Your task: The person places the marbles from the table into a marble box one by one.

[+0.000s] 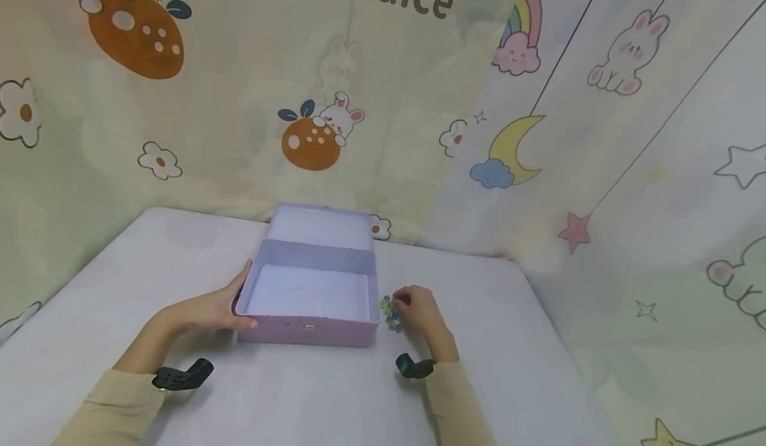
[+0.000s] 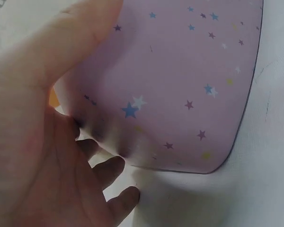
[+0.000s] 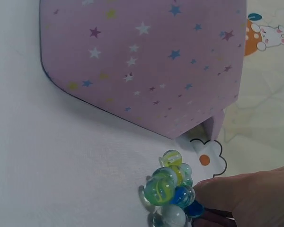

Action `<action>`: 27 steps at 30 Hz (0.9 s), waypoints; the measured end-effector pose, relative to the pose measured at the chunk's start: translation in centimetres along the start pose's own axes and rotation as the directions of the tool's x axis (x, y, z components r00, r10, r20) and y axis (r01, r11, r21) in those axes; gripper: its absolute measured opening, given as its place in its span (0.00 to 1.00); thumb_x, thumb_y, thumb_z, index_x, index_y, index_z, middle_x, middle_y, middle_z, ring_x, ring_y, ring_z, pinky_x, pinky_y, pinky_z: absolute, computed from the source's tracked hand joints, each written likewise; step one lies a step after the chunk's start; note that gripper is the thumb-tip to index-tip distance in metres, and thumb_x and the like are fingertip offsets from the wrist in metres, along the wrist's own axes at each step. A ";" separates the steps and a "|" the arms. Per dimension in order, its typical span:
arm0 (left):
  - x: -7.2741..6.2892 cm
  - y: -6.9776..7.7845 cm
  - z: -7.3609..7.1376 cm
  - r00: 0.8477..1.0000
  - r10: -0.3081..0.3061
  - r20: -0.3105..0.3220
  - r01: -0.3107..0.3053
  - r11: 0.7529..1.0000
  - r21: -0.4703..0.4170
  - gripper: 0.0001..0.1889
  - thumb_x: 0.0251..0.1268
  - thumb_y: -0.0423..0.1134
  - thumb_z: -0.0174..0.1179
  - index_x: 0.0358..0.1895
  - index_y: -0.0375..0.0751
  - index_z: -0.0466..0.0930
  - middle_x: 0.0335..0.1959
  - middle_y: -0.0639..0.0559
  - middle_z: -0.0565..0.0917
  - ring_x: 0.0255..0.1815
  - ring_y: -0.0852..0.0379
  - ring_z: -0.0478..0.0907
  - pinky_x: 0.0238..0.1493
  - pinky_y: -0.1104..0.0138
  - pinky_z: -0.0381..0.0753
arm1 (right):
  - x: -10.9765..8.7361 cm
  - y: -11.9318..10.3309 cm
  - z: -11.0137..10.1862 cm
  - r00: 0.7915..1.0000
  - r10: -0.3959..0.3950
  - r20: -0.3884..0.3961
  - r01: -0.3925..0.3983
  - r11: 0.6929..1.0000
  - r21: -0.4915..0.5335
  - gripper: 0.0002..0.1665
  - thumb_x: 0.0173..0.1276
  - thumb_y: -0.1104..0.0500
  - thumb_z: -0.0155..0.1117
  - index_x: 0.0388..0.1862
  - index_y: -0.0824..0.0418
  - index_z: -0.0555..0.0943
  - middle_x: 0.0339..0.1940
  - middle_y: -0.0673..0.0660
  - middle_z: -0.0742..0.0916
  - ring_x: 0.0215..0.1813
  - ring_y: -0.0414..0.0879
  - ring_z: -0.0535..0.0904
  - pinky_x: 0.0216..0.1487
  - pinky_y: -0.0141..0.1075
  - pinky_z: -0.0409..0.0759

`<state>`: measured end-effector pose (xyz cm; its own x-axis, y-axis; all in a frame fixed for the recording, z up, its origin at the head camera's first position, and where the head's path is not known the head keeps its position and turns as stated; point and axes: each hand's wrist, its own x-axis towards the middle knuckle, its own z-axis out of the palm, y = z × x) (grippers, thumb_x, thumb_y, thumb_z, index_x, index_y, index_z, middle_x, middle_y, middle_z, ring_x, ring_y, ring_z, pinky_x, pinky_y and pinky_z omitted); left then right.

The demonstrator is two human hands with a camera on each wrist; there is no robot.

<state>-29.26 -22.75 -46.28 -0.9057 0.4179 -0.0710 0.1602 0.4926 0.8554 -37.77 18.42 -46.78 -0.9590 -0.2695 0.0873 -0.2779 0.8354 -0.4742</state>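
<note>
An open pink-purple box [image 1: 275, 332] with a pale lining stands on the table, its lid [image 1: 323, 226] tipped back behind it. My left hand [image 1: 209, 310] holds the box at its left side, thumb by the front corner; in the left wrist view its fingers lie against the star-printed wall [image 2: 165, 80]. To the right of the box lies a small cluster of glass marbles [image 3: 160, 189], clear, green-yellow and blue. My right hand [image 1: 425, 313] reaches down to them with bent fingers, fingertips right at a blue marble [image 3: 195, 209]. I cannot tell whether it pinches one.
A white cloth covers the table [image 1: 514, 366] under the box and marbles. Behind it rises a printed curtain [image 1: 227, 113] with bunnies, oranges and flowers, and another printed sheet [image 1: 646, 187] hangs along the right side. A black wrist device [image 1: 182, 375] sits on each forearm.
</note>
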 end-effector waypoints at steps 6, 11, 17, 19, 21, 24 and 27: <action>-0.4 0.6 0.2 0.999 -0.037 -0.004 0.037 0.999 0.037 0.67 0.50 0.50 0.69 0.71 0.34 0.15 0.73 0.27 0.26 0.73 0.24 0.30 0.64 0.31 0.37 | -0.1 -0.5 0.0 1.000 0.007 -0.014 -0.008 0.999 -0.036 0.08 0.63 0.63 0.64 0.40 0.61 0.85 0.38 0.55 0.88 0.41 0.46 0.82 0.47 0.42 0.80; -0.6 0.8 0.5 0.999 -0.043 -0.017 0.044 0.998 0.034 0.68 0.50 0.50 0.69 0.71 0.35 0.15 0.73 0.28 0.25 0.73 0.25 0.29 0.65 0.31 0.37 | -0.4 -0.6 0.3 1.000 0.015 -0.014 -0.016 0.999 -0.045 0.06 0.63 0.63 0.64 0.39 0.61 0.85 0.37 0.55 0.88 0.40 0.46 0.82 0.46 0.41 0.81; -1.3 0.5 1.1 0.999 -0.049 -0.012 0.049 0.998 0.028 0.68 0.50 0.50 0.69 0.71 0.34 0.15 0.73 0.28 0.25 0.73 0.26 0.29 0.65 0.31 0.37 | -1.2 -0.1 1.2 1.000 0.007 -0.009 -0.008 0.998 -0.060 0.06 0.63 0.63 0.64 0.38 0.61 0.85 0.35 0.55 0.88 0.38 0.45 0.81 0.44 0.41 0.80; -1.5 0.5 1.1 0.999 -0.050 0.004 0.050 0.998 0.036 0.67 0.51 0.50 0.69 0.71 0.33 0.16 0.73 0.28 0.25 0.73 0.26 0.29 0.66 0.32 0.37 | -1.4 0.1 1.5 1.000 0.009 -0.004 -0.010 0.998 -0.066 0.06 0.63 0.63 0.65 0.38 0.60 0.85 0.36 0.54 0.88 0.38 0.45 0.81 0.43 0.40 0.80; -1.5 0.7 0.9 0.997 -0.071 0.031 0.070 0.996 0.051 0.66 0.52 0.52 0.68 0.71 0.33 0.16 0.73 0.29 0.24 0.74 0.27 0.28 0.66 0.32 0.38 | -1.5 0.1 1.5 1.000 0.006 0.002 -0.006 0.997 -0.073 0.07 0.63 0.63 0.65 0.39 0.60 0.86 0.36 0.54 0.88 0.39 0.45 0.82 0.44 0.40 0.81; -1.0 1.1 0.2 0.995 -0.091 0.049 0.088 0.994 0.062 0.66 0.53 0.53 0.67 0.72 0.34 0.16 0.74 0.30 0.24 0.74 0.29 0.28 0.67 0.33 0.38 | -1.0 0.1 1.3 1.000 0.000 -0.018 -0.001 0.998 -0.058 0.08 0.63 0.63 0.64 0.40 0.61 0.86 0.38 0.55 0.88 0.42 0.47 0.83 0.46 0.42 0.81; 0.0 1.6 -0.6 0.996 -0.080 0.050 0.076 0.995 0.071 0.66 0.53 0.54 0.67 0.72 0.36 0.16 0.74 0.31 0.25 0.75 0.30 0.27 0.68 0.34 0.37 | -0.2 0.1 1.1 0.998 -0.011 -0.060 0.008 0.999 -0.051 0.09 0.64 0.63 0.63 0.41 0.62 0.86 0.40 0.57 0.88 0.45 0.50 0.83 0.49 0.43 0.80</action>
<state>-29.23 -22.43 -44.58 -0.8947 0.4152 -0.1646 0.1186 0.5761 0.8088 -37.53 18.04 -47.82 -0.9574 -0.2497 0.1450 -0.2882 0.8566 -0.4280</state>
